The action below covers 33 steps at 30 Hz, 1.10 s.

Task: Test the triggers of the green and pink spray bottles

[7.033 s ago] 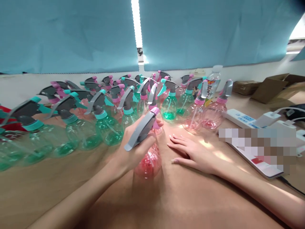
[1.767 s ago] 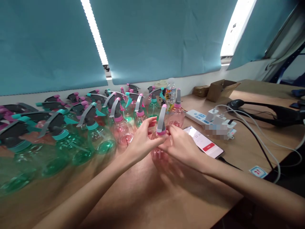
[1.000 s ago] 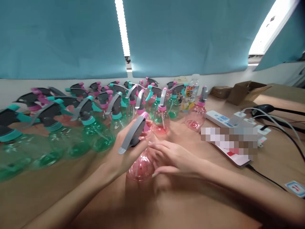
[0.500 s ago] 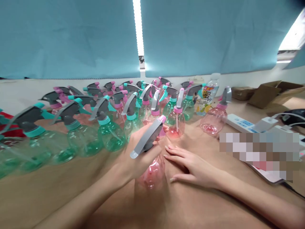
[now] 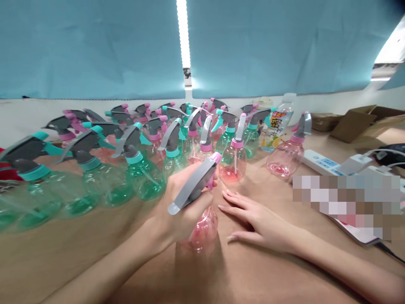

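Note:
My left hand [image 5: 186, 207] is closed around the neck and trigger of a pink spray bottle [image 5: 204, 232], whose grey and pink head leans up to the right. The bottle's clear pink body shows below my fingers, close above or on the brown table [image 5: 152, 270]; I cannot tell which. Just to the right, my right hand [image 5: 253, 217] lies flat on the table with its fingers spread, holding nothing. Beyond my hands stands another pink spray bottle [image 5: 232, 164], and a green spray bottle [image 5: 145, 179] is to the left of my left hand.
Several rows of green and pink spray bottles fill the table's left and back. At the right are a lone pink spray bottle [image 5: 284, 156], a labelled drink bottle [image 5: 278, 122], a white power strip [image 5: 319, 160] with plugs, and an open cardboard box [image 5: 354, 126]. One area is pixelated.
The view has shifted slightly. My left hand keeps its hold on the pink spray bottle, which stays in nearly the same place. My right hand still rests flat.

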{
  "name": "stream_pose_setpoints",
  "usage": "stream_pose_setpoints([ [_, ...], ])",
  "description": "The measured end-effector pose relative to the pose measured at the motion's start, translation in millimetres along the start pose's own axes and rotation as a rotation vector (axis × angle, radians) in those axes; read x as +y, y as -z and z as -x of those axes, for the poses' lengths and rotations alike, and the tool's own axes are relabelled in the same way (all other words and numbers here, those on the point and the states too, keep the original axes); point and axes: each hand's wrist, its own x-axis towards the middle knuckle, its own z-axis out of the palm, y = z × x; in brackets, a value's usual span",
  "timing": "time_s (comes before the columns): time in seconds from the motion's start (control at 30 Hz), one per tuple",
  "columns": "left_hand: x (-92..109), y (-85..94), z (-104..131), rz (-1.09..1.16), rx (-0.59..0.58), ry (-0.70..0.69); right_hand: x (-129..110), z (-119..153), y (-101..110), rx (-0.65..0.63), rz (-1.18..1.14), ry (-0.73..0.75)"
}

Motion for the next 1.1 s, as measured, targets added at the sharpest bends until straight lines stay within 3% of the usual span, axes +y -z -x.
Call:
stream_pose_setpoints([
  [0.27,-0.7,-2.1,0.5,0.016,0.02,0.119,-4.1,2.9,-0.6,0.053,0.075,-0.027],
  [0.57,1.2,-2.5,-0.4,0.004,0.026,0.088,-0.7,2.3,4.0,-0.034,0.049,-0.083],
  [0.83,-0.9,-1.2,-1.4,0.096,-0.062,0.11,-1.1,1.5,4.4,-0.028,0.041,-0.072],
  [1.1,3.0,-0.2,-2.1,0.099,-0.071,0.113,-1.2,2.2,4.0,-0.019,0.045,-0.071],
])
